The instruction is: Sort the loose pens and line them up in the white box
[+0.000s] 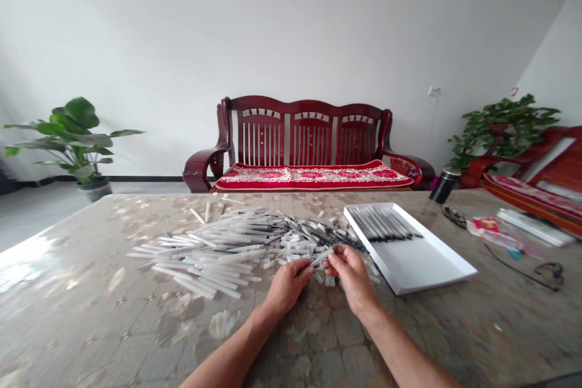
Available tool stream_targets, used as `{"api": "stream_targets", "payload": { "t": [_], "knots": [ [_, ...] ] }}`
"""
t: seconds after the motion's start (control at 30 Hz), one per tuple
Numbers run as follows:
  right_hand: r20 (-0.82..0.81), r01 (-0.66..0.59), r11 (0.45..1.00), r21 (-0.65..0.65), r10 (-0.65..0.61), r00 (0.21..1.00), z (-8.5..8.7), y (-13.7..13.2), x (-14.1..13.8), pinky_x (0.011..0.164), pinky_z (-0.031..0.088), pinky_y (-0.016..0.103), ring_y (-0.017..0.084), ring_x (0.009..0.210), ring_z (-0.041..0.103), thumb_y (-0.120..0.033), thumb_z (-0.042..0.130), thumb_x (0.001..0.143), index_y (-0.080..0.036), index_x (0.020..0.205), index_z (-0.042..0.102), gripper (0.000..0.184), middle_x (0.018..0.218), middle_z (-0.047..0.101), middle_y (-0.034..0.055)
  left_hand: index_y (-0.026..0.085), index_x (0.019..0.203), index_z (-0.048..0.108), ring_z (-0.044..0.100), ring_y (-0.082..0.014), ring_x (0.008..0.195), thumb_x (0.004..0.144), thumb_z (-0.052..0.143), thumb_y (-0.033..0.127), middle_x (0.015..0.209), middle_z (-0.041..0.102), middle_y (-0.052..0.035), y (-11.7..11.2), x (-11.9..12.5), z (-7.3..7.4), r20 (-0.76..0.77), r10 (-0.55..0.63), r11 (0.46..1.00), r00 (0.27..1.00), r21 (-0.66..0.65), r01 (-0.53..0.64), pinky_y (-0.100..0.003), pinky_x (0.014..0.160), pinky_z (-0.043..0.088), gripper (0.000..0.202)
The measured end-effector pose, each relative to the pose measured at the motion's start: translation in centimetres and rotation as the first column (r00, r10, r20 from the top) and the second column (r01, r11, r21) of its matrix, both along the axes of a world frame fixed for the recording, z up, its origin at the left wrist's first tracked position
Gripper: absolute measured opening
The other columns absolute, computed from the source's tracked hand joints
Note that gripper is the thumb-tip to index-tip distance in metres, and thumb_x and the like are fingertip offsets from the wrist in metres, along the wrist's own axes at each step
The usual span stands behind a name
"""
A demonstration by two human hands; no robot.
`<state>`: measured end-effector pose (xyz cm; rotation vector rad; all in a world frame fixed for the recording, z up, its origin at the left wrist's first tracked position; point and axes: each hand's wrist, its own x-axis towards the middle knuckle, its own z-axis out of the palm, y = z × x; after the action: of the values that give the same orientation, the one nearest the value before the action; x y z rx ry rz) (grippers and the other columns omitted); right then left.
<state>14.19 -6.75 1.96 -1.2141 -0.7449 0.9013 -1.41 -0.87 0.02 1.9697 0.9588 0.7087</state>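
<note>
"A patterned table (154, 339) fills the foreground. What are the hands doing?"

"The left hand (288, 284) and right hand (350, 273) both pinch one slim pen (322, 256), held between them by the fingertips; which end each grips is too small to tell."

"And around them?"

"Small loose parts (302, 247) lie just beyond the fingertips. A heap of pale barrels (218, 254) spreads ahead and to the left of the left hand."

"How much is done?"

"To the right of the right hand, a white tray (427, 267) bears a row of dark-tipped pens (386, 223) across its far part. I'd count those as finished; with that big heap, plenty seems left."

"Farther off?"

"A black cup (444, 187) ahead and right of the right hand, then a red bench (313, 139) straight ahead."
</note>
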Motion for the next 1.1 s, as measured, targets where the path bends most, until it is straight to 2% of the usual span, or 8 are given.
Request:
{"api": "stream_targets", "payload": {
  "t": [0.17, 0.3, 0.43, 0.67, 0.77, 0.9, 1.0, 1.1],
  "knots": [
    [0.019, -0.021, 1.0, -0.003, 0.021, 1.0, 0.3, -0.1, 0.0, 0.059, 0.054, 0.028, 0.018, 0.065, 0.067, -0.047, 0.082, 0.058, -0.021, 0.086, 0.057, 0.046, 0.071, 0.069, -0.0008, 0.022, 0.097, 0.076, 0.063, -0.0197, 0.077, 0.086, 0.048, 0.037, 0.081, 0.074, -0.0018, -0.1, -0.1, 0.2, 0.0, -0.024, 1.0, 1.0, 0.01, 0.024, -0.025, 0.069, 0.043, 0.034],
    [0.063, -0.066, 0.998, 0.023, 0.065, 0.996, 0.3, -0.1, 0.4, 0.06, 0.053, 0.028, 0.017, 0.066, 0.066, -0.045, 0.08, 0.062, -0.02, 0.094, 0.063, 0.044, 0.075, 0.07, -0.0002, 0.024, 0.097, 0.076, 0.066, -0.0218, 0.086, 0.085, 0.049, 0.037, 0.09, 0.076, -0.0027, -0.2, -0.1, 0.5, -0.005, -0.026, 1.0, 1.0, 0.001, 0.026, -0.026, 0.075, 0.045, 0.033],
    [0.1, -0.104, 0.995, 0.009, 0.103, 0.99, 0.2, 0.0, 0.7, 0.06, 0.053, 0.027, 0.016, 0.064, 0.066, -0.044, 0.078, 0.062, -0.018, 0.087, 0.067, 0.038, 0.075, 0.072, 0.0018, 0.024, 0.096, 0.076, 0.067, -0.0218, 0.087, 0.086, 0.049, 0.034, 0.091, 0.077, -0.0031, -0.2, -0.1, 0.4, -0.027, -0.025, 1.0, 0.999, 0.017, 0.025, -0.027, 0.075, 0.045, 0.031],
    [0.03, -0.068, 0.992, -0.105, 0.071, 0.997, 0.5, -0.6, 0.5, 0.053, 0.053, 0.027, 0.017, 0.058, 0.065, -0.039, 0.081, 0.056, -0.018, 0.078, 0.067, 0.034, 0.062, 0.068, -0.0011, 0.027, 0.101, 0.075, 0.067, -0.0211, 0.091, 0.088, 0.052, 0.031, 0.098, 0.076, -0.0036, -0.4, -0.5, 0.2, -0.162, 0.057, 0.985, 0.985, 0.171, -0.029, -0.026, 0.079, 0.046, 0.027],
    [-0.057, -0.063, 0.991, -0.12, 0.057, 0.997, 0.6, -0.8, 0.1, 0.052, 0.054, 0.028, 0.017, 0.057, 0.066, -0.037, 0.083, 0.052, -0.017, 0.076, 0.067, 0.035, 0.061, 0.069, -0.0007, 0.027, 0.104, 0.074, 0.066, -0.0202, 0.088, 0.091, 0.05, 0.031, 0.093, 0.074, -0.0043, -0.5, -0.8, 0.7, -0.256, 0.096, 0.941, 0.962, 0.337, -0.004, -0.026, 0.077, 0.046, 0.027],
    [-0.161, -0.048, 0.986, -0.157, 0.023, 0.987, 0.7, -0.7, -0.4, 0.05, 0.055, 0.027, 0.019, 0.057, 0.068, -0.032, 0.084, 0.052, -0.015, 0.077, 0.067, 0.035, 0.062, 0.071, 0.0018, 0.025, 0.103, 0.073, 0.064, -0.0207, 0.083, 0.093, 0.049, 0.028, 0.089, 0.072, -0.007, -0.2, -1.2, 1.3, -0.289, 0.139, 0.84, 0.947, 0.541, 0.041, -0.026, 0.072, 0.045, 0.026],
    [-0.228, -0.082, 0.976, -0.202, 0.035, 0.973, 0.7, -0.7, -0.4, 0.047, 0.055, 0.026, 0.018, 0.056, 0.069, -0.028, 0.081, 0.055, -0.016, 0.078, 0.066, 0.03, 0.063, 0.072, 0.0037, 0.024, 0.104, 0.073, 0.062, -0.0206, 0.079, 0.092, 0.052, 0.027, 0.085, 0.072, -0.0069, 0.3, -1.6, 1.3, -0.302, 0.134, 0.774, 0.944, 0.627, 0.091, -0.027, 0.069, 0.044, 0.024],
    [-0.222, -0.164, 0.96, -0.228, 0.112, 0.969, 0.8, -0.7, 0.1, 0.047, 0.055, 0.024, 0.017, 0.055, 0.069, -0.026, 0.079, 0.058, -0.016, 0.078, 0.066, 0.026, 0.064, 0.073, 0.0043, 0.024, 0.104, 0.072, 0.062, -0.0206, 0.078, 0.093, 0.052, 0.029, 0.084, 0.071, -0.0065, 0.6, -1.6, 1.1, -0.316, 0.111, 0.745, 0.942, 0.654, 0.132, -0.027, 0.069, 0.043, 0.024]
  ]
}}
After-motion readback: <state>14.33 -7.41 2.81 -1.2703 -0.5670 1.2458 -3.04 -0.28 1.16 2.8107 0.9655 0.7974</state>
